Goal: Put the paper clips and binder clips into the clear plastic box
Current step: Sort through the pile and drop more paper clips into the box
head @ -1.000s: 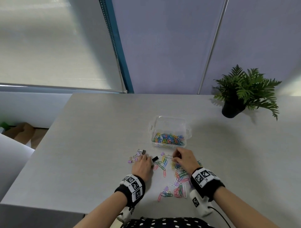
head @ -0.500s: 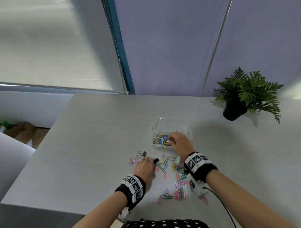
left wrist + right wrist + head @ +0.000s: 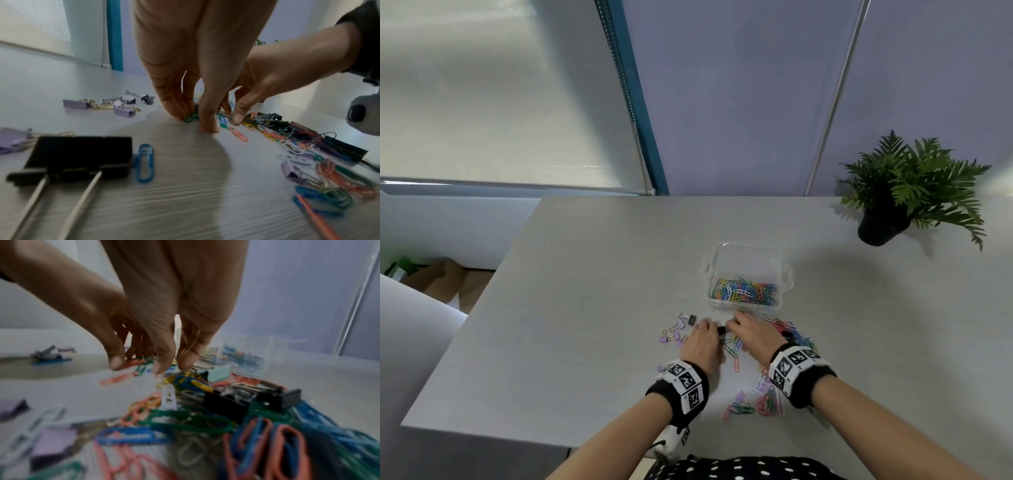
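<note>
My grey wood-grain bench (image 3: 592,308) carries everything. A green fern in a black pot (image 3: 883,224) stands near its far right corner, well apart from the work. The clear plastic box (image 3: 746,253) sits toward the middle of the bench, open, with many coloured paper clips already lying in its near half.

Between the box and the near edge lie the loose coloured paper clips (image 3: 770,402), and a dense heap of them mixed with black binder clips (image 3: 224,400) is under my right wrist. The small lilac binder clips (image 3: 671,337) are scattered on the left side of this group, and one large black binder clip (image 3: 80,154) lies close to my left wrist.

My left hand (image 3: 703,344) has its fingertips (image 3: 207,126) pressed down on the bench, pinching at a green paper clip (image 3: 191,117). My right hand (image 3: 751,334) is just beside it, fingers curled down into the pile; I cannot tell if it already grips something.

I think the risk is this: the clips are thin and flat on a smooth surface, so they can slip from the pinch. They also hook into each other, so a lifted bunch may drop some clips on the way to the box, or outside its low wall.
</note>
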A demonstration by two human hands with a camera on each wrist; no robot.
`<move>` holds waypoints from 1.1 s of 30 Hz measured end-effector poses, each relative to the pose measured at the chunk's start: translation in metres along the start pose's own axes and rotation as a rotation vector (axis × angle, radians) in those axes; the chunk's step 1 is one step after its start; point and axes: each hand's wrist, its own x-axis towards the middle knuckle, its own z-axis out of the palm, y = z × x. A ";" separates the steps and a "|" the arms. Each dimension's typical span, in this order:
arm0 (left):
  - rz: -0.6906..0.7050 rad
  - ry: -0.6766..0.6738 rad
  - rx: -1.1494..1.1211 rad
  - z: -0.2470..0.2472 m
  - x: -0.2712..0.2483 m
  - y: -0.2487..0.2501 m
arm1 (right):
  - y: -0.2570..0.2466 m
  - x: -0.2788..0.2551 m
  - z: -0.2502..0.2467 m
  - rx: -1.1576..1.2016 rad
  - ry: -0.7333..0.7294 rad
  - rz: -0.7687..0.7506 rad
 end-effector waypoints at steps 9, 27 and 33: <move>0.067 0.015 0.004 0.005 -0.003 -0.004 | 0.005 -0.003 -0.004 0.019 0.017 -0.032; 0.035 -0.301 -0.237 -0.033 -0.001 -0.018 | 0.020 -0.021 -0.019 0.663 0.107 0.246; 0.059 -0.221 -0.427 -0.085 0.034 -0.003 | 0.039 -0.003 -0.064 0.910 0.298 0.376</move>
